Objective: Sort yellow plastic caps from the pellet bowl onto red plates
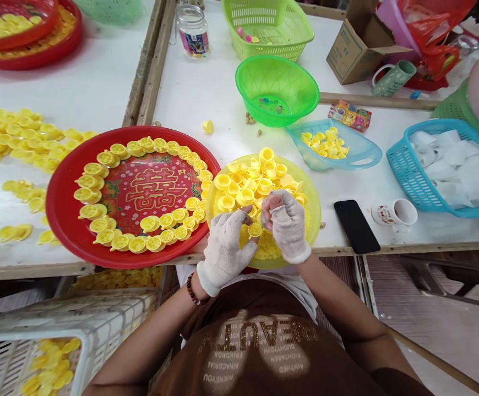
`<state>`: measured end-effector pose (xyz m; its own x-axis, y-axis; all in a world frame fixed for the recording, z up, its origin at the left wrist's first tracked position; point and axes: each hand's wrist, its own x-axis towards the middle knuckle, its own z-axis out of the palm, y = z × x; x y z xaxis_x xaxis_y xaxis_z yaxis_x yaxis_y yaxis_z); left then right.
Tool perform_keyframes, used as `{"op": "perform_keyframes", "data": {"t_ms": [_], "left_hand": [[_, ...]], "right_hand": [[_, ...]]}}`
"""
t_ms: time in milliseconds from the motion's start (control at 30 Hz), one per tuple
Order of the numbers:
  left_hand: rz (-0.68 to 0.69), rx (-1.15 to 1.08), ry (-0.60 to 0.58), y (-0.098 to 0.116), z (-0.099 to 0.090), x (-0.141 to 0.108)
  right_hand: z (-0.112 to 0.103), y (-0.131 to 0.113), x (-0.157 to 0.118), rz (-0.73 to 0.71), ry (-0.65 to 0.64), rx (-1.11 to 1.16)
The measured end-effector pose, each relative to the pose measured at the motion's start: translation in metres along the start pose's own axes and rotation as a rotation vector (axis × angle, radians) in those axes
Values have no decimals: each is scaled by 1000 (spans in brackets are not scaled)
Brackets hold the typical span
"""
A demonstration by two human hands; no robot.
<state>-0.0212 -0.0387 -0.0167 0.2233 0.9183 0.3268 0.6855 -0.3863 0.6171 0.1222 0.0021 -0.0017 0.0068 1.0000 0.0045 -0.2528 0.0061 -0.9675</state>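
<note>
Evidently a fair share is done: yellow saucered pieces [138, 245] ring the red tray [64, 203], with a shorter inner row begun and the middle bare. Much seems left, since loose cups [245, 195] crowd the yellow bowl [314, 220] and others lie in the blue scoop [314, 160]. The left hand [227, 247] has its fingers pinched on one small cup [255, 230] over the bowl; the right hand's [283, 223] fingers curl together, holding what, if anything, I cannot tell.
</note>
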Motion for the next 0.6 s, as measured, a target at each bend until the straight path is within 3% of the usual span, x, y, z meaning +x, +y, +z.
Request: {"op": "perform_keyframes", "data": {"t_ms": [100,167,267,367,467,600], "left_hand": [[14,10,28,-3,-10,-1],[13,48,51,-12,-26,1],[-55,157,125,-40,-65,3],[-204,365,183,-83,-108,0],[-346,533,106,-127,-133,-8],[-385,565,-118,-165,-139,-22]], "right_hand": [[-6,-1,-8,45,-38,-69],[-11,2,-15,34,-125,-268],[-14,9,-26,-130,-369,-740],[-11,11,-32,-334,-608,-1149],[-8,9,-35,-442,-721,-1323],[-10,8,-37,-466,-714,-1353]]}}
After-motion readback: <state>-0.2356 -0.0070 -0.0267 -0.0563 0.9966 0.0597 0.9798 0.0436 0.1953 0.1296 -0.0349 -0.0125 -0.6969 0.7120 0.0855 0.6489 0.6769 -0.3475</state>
